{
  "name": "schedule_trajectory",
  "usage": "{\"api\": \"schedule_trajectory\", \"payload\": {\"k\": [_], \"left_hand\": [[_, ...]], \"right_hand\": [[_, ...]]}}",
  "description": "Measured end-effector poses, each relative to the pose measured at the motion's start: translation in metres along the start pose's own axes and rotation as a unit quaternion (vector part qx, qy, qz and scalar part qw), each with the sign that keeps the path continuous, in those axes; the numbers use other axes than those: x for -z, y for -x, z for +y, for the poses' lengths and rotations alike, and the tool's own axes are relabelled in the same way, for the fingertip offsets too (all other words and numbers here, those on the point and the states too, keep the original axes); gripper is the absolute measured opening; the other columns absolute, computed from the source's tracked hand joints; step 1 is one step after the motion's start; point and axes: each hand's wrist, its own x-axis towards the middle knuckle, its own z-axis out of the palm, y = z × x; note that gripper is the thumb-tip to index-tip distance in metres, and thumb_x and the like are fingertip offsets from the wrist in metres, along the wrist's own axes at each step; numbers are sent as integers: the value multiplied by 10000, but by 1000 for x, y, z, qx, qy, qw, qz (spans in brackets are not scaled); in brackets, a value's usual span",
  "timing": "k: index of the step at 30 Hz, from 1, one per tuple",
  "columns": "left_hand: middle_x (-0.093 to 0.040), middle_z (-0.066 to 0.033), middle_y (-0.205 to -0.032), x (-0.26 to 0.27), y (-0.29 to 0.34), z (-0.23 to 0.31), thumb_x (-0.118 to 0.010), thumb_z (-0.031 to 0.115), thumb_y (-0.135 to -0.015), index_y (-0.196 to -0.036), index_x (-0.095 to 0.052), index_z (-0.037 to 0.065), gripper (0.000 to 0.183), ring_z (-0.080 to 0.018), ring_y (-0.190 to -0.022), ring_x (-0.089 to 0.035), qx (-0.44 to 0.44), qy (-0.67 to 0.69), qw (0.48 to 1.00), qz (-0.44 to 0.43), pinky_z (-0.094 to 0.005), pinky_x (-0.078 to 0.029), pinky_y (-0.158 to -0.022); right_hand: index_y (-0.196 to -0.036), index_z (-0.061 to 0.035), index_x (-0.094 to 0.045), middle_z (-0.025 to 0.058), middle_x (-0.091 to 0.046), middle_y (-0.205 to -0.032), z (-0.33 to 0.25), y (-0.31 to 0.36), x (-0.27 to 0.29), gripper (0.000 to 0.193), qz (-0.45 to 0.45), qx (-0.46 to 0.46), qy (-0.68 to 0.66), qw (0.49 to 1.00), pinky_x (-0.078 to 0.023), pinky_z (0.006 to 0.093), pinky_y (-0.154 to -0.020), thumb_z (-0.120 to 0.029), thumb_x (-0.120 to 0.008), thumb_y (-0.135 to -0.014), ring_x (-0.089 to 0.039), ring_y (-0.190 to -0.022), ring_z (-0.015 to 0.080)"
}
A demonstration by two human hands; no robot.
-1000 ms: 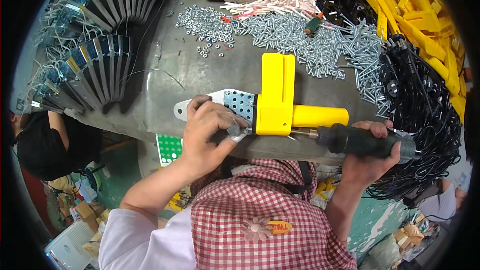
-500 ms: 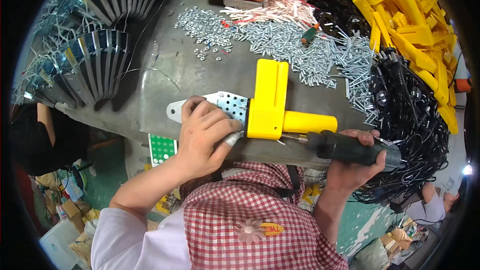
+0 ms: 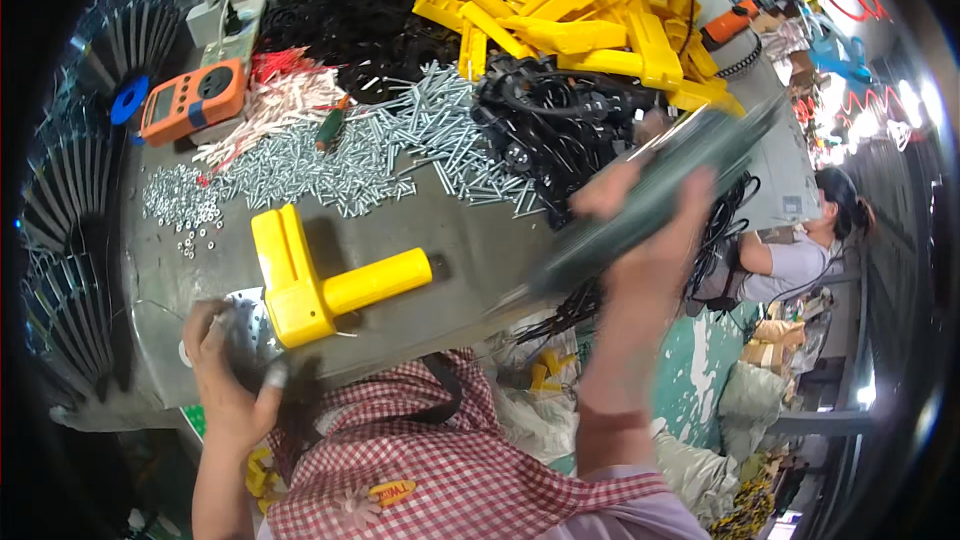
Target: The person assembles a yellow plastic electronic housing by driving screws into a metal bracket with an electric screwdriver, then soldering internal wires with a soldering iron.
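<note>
A yellow plastic handle with a square body [image 3: 298,290] lies on the grey table, a perforated metal plate [image 3: 256,325] projecting from its left side. My left hand [image 3: 225,380] curls its fingers over that plate, with the thumb on the near side; the palm covers part of the metal. Raised at the right, my right hand [image 3: 650,240] is wrapped round a dark green electric screwdriver [image 3: 640,205]. Motion smears the screwdriver and hand, and its bit points down to the left, apart from the yellow handle.
Loose screws [image 3: 330,165] and nuts [image 3: 185,200] lie beyond the handle, with a small green screwdriver [image 3: 330,125] among them. An orange meter [image 3: 195,100] stands far left. Black cables [image 3: 540,120] and yellow housings [image 3: 560,10] are heaped behind. Another person [image 3: 775,260] sits at the right.
My right hand has lifted the electric screwdriver off the yellow handle, up and to the right. The view has swung right, and my left hand has stayed at the plate with its thumb farther out.
</note>
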Motion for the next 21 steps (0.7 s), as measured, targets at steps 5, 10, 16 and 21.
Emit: {"api": "schedule_trajectory", "payload": {"k": [5, 10, 16, 21], "left_hand": [[-498, -189, -1226, 7, -11, -4, -715, 122, -610, -1170, -493, 10, 613, -373, -1146, -473, -9, -132, 986, -103, -427, -386, -956], [-576, -193, -1106, 52, 39, -80, -632, 222, -724, -1115, -524, -29, 477, -276, -983, -589, -3, -59, 998, -22, -348, -451, -841], [-564, -139, -950, 31, -31, -10, -565, 129, -707, -939, -546, 14, 259, -198, -846, -557, 265, 15, 929, -257, -304, -437, -726], [-460, -167, -1269, 25, -29, 2, -575, 105, -727, -1044, -549, 34, 326, -347, -1153, -452, 33, -267, 949, -162, -430, -339, -964]], "right_hand": [[-1035, 41, -494, 108, -605, -799, -168, -153, 35, 572, -25, 104, 560, 822, -510, 275, -644, -486, -599, -839, -614, -724, 181], [-995, 6, -638, 170, -660, -864, -131, -90, 46, 399, 35, 278, 727, 627, -473, 333, -720, -347, -629, -809, -631, -765, 265], [-763, -41, -602, 84, -601, -753, -9, 31, 115, 336, 216, 130, 820, 513, -443, 406, -654, -361, -702, -748, -568, -688, 280], [-842, -10, -566, 110, -577, -941, 14, 29, 118, 223, 210, 409, 723, 516, -434, 410, -798, -125, -709, -715, -533, -920, 295]]}}
